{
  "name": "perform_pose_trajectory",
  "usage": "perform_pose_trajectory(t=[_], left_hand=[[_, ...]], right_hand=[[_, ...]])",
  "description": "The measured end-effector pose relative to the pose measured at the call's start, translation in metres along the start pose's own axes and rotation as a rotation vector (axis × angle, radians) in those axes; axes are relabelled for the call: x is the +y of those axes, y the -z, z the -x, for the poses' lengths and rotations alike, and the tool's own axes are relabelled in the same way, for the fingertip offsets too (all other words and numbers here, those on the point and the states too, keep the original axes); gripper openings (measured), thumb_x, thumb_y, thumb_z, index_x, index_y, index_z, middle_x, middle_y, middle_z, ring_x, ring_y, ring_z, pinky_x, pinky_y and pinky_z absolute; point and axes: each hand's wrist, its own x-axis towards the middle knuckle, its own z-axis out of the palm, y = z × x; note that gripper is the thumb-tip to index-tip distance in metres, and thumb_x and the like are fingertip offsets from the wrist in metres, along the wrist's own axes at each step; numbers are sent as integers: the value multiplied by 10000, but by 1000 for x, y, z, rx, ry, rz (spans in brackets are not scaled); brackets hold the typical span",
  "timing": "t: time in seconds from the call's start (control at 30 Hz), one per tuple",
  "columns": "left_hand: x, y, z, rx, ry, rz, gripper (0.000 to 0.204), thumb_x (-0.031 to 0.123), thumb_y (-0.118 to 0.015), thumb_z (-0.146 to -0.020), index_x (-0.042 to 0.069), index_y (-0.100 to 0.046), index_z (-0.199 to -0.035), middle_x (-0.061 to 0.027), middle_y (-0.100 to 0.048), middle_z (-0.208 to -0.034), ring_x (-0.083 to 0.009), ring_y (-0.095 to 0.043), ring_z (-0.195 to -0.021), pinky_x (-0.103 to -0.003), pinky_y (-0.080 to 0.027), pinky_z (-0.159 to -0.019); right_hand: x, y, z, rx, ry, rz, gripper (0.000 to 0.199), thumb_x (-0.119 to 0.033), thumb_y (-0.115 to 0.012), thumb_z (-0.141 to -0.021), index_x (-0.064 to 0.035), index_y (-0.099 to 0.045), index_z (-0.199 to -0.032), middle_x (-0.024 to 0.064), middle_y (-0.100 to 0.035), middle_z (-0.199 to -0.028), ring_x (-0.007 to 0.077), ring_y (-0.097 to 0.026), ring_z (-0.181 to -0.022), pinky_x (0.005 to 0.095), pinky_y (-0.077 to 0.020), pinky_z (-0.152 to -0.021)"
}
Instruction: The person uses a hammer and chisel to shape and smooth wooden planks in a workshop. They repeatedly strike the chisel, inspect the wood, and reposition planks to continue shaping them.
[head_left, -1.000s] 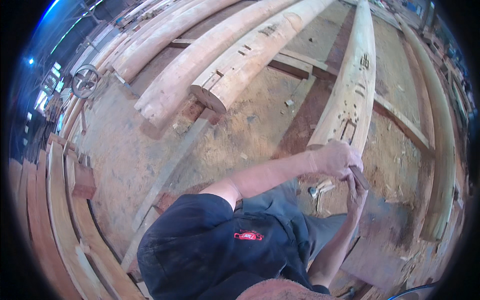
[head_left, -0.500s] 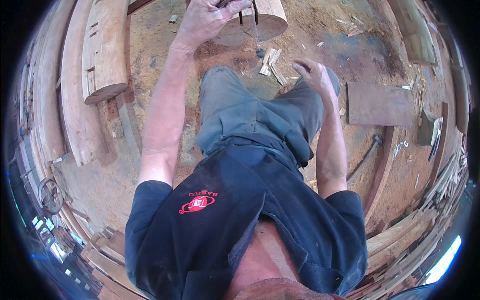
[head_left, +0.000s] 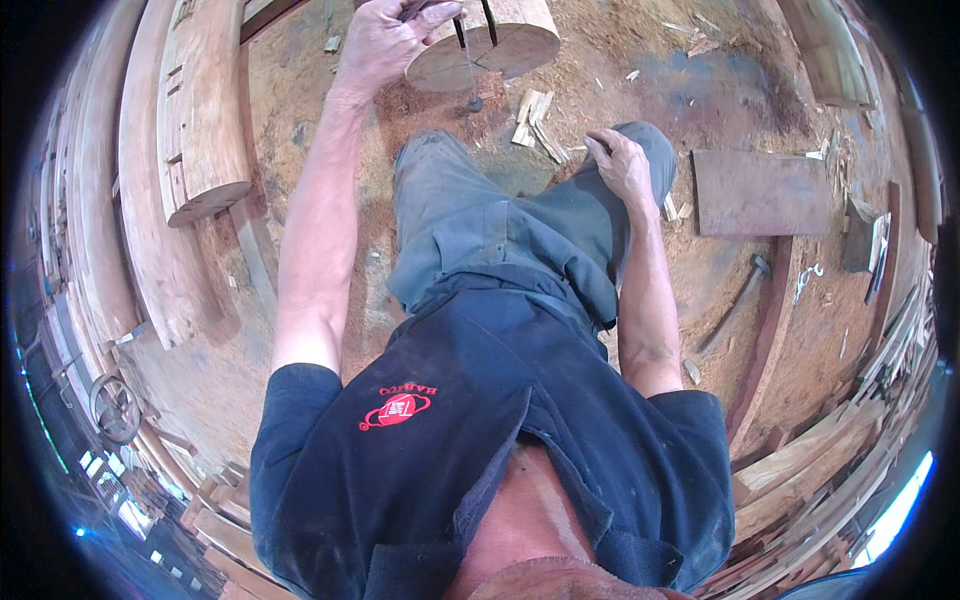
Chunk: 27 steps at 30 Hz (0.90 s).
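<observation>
Two hands are seen: left hand [head_left: 385, 40] fingers are curled at the log end [head_left: 485, 45], pinching a thin string with a small weight [head_left: 474, 103] hung straight down; right hand [head_left: 622, 160], fingers loosely bent, rests empty on the knee.

The left hand [head_left: 385, 40] rests on the sawn end of a log [head_left: 500, 45] that lies ahead of the person's knees, and a plumb weight [head_left: 475, 103] hangs on a string just below that end. The right hand [head_left: 622, 160] lies on the right knee, with wood chips [head_left: 533, 118] on the ground between it and the log. A flat board [head_left: 760, 192] lies to the right of that hand, a hammer [head_left: 738, 300] nearer the person below it, and a notched beam [head_left: 205, 110] lies off to the left.
</observation>
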Motion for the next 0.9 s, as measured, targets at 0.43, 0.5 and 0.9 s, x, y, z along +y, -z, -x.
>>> perform_pose_trajectory(t=[0.43, 0.5, 0.9], left_hand=[[-11, 0, 3, 41, -46, 59, 225, 274, -766, -977, 80, -794, -1087, 6, -781, -920, -13, -517, -671, -216, -450, -603], [-11, -2, 2, 43, -35, 54, 222, 276, -763, -979, 83, -793, -1085, 7, -779, -914, -13, -514, -671, -216, -448, -601], [8, -17, -19, 21, 83, -56, 126, 155, -747, -981, 32, -772, -988, 20, -706, -807, -52, -581, -721, -250, -457, -630]], right_hand=[[-5, 0, 3, -11, 18, 6, 258, -303, -659, -985, -108, -766, -1114, 136, -757, -1067, 337, -721, -1011, 427, -567, -858], [-5, 0, 4, -15, 13, 14, 254, -302, -659, -984, -108, -766, -1107, 137, -757, -1063, 337, -720, -1012, 429, -566, -859], [-5, 1, 6, 32, 62, -7, 231, -285, -653, -993, -98, -762, -1073, 134, -754, -1017, 343, -720, -967, 431, -564, -833]])
